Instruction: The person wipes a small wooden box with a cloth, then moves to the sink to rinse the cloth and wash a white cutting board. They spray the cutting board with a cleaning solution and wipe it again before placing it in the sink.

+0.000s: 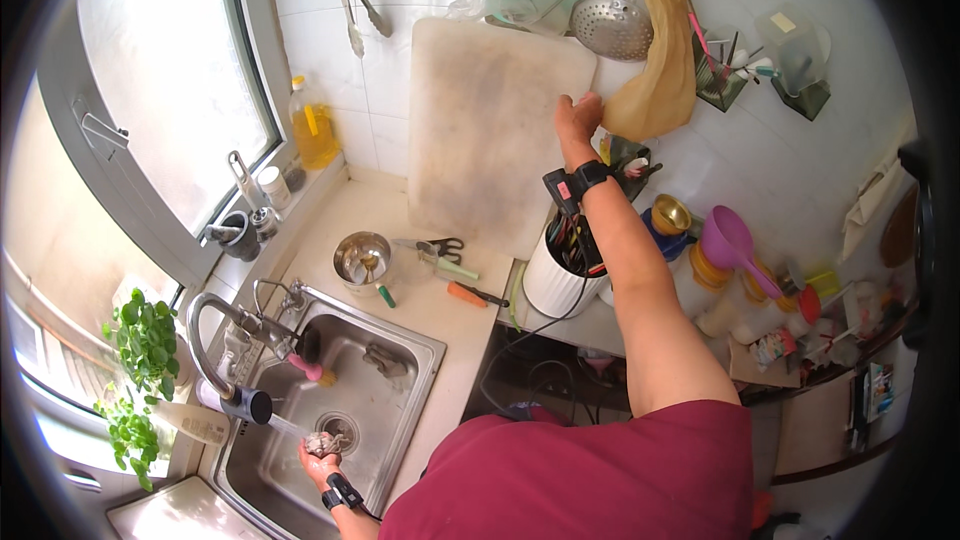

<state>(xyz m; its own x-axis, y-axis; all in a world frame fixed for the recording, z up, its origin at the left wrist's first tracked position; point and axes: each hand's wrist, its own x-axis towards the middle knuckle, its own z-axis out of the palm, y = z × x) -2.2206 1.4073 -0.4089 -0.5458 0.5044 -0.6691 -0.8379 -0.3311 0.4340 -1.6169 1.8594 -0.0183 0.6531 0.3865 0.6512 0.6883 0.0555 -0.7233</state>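
In the sink basin (405,420) my left hand (319,465) holds a wet, bunched-up grey-white cloth (324,444). Water from the curved faucet (251,405) runs onto it. My right hand (579,118) reaches across to the right edge of a large, stained white cutting board (487,135), which leans against the tiled wall. Its fingers are curled at that edge, beside a hanging yellowish-brown plastic bag (652,82). Whether they grip the board is unclear.
On the counter are a metal bowl (362,259), scissors (442,247), a carrot (466,295) and a black-handled knife (487,298). A white utensil holder (555,285) stands below my right forearm, with a cable draped past it. A pink-handled brush (307,369) lies in the sink.
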